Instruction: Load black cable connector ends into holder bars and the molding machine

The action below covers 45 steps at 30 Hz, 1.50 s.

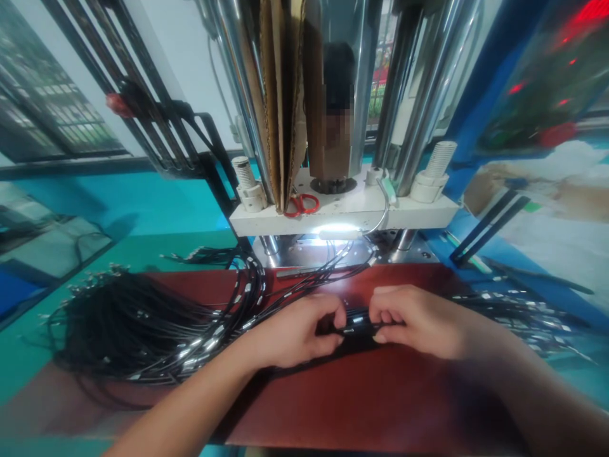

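Observation:
Black cables [143,330] with metal ends and small white labels spread over the left half of the red-brown board. Near the middle of the board, my left hand [309,330] curls its fingers round a few black cables. My right hand [409,320] grips the same cables a short way to the right, thumb and fingers bent. Between the two hands a short stretch of dark cable shows, with a white label [356,321] on it. What lies inside each grip is partly hidden by the fingers. More labelled cables [523,311] extend out beyond my right wrist.
Behind my hands stands a press with a white plate [266,222], steel columns and a lit lamp [340,233]. Red-handled scissors [302,204] and upright cardboard [280,108] rest on the plate. The red-brown board [342,406] covers the front. A dark bracket [492,225] stands right.

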Each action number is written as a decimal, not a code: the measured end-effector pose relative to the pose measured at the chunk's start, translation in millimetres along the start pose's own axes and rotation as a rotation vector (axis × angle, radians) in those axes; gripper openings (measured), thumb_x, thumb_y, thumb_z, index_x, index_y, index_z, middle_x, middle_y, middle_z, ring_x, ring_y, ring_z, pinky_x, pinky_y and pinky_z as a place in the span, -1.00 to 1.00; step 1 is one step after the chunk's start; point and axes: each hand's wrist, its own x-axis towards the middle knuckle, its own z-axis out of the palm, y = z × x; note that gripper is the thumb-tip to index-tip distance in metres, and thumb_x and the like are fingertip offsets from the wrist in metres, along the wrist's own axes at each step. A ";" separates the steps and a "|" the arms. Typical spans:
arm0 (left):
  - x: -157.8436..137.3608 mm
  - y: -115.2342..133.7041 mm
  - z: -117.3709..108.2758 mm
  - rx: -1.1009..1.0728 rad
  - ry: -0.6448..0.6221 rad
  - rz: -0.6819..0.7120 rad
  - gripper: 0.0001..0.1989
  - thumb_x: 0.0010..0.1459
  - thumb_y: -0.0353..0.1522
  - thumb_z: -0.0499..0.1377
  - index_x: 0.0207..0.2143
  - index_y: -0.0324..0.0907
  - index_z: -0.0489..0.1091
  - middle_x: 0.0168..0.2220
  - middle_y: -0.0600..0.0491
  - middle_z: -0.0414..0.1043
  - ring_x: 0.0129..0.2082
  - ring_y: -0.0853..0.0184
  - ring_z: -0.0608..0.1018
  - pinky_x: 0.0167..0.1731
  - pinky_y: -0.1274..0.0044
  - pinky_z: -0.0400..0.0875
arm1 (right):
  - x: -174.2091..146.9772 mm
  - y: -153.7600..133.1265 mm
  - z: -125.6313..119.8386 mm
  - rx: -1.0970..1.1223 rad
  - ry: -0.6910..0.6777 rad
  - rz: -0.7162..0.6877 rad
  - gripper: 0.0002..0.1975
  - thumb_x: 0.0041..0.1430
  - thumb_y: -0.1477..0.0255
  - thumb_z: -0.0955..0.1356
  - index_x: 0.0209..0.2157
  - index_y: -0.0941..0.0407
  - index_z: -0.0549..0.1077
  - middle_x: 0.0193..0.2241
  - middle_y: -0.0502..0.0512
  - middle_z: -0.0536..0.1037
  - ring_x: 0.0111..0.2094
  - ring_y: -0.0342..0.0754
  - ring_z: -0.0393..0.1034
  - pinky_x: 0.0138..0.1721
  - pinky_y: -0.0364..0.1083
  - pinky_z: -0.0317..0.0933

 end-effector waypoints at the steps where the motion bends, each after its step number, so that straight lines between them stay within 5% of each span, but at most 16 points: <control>1: 0.1 0.4 -0.3 -0.008 -0.003 -0.001 -0.87 0.09 -0.38 0.15 -0.26 -0.15 0.33 -0.37 0.13 0.33 -0.42 0.46 0.29 -0.42 0.60 0.17 | 0.2 0.4 0.2 -0.007 0.003 -0.001 -0.89 0.11 0.38 0.41 -0.37 0.09 0.40 -0.47 -0.07 0.38 -0.45 -0.18 0.21 -0.45 -0.15 0.04; 13: 0.6 -0.5 1.1 0.067 -0.061 -0.012 -0.69 0.05 -0.26 0.25 -0.15 -0.14 0.34 -0.23 0.06 0.37 -0.29 0.36 0.38 -0.29 0.54 0.26 | -3.9 -13.9 -12.0 0.063 0.064 0.002 -0.87 0.27 0.37 0.29 -0.35 0.11 0.35 -0.37 -0.03 0.42 -0.37 -0.15 0.27 -0.35 -0.15 0.09; 23: 1.1 -3.3 1.7 0.087 -0.085 -0.051 -0.84 0.13 -0.27 0.18 -0.27 -0.14 0.38 -0.33 0.12 0.39 -0.36 0.42 0.35 -0.38 0.56 0.17 | -5.1 -9.4 -9.6 -0.063 -0.040 0.039 -0.80 0.02 0.32 0.47 -0.33 0.07 0.46 -0.41 -0.06 0.47 -0.41 -0.13 0.29 -0.44 -0.15 0.04; 31: 1.7 -3.2 0.9 0.093 -0.062 -0.044 -0.90 0.15 -0.31 0.15 -0.28 -0.14 0.36 -0.33 0.16 0.38 -0.37 0.46 0.33 -0.37 0.58 0.16 | -1.4 -17.6 -3.1 -0.187 -0.006 0.038 -0.94 0.12 0.43 0.38 -0.41 0.11 0.42 -0.40 0.01 0.49 -0.38 -0.10 0.32 -0.42 -0.13 0.05; 45: -1.6 -2.9 -5.5 0.036 -0.120 -0.080 -0.75 0.18 -0.14 0.13 -0.23 -0.10 0.40 -0.32 0.15 0.42 -0.36 0.44 0.38 -0.35 0.57 0.18 | -9.5 -15.9 -14.4 0.060 0.005 -0.067 -0.99 0.17 0.49 0.35 -0.32 0.11 0.41 -0.29 -0.03 0.38 -0.31 -0.18 0.28 -0.28 -0.18 0.13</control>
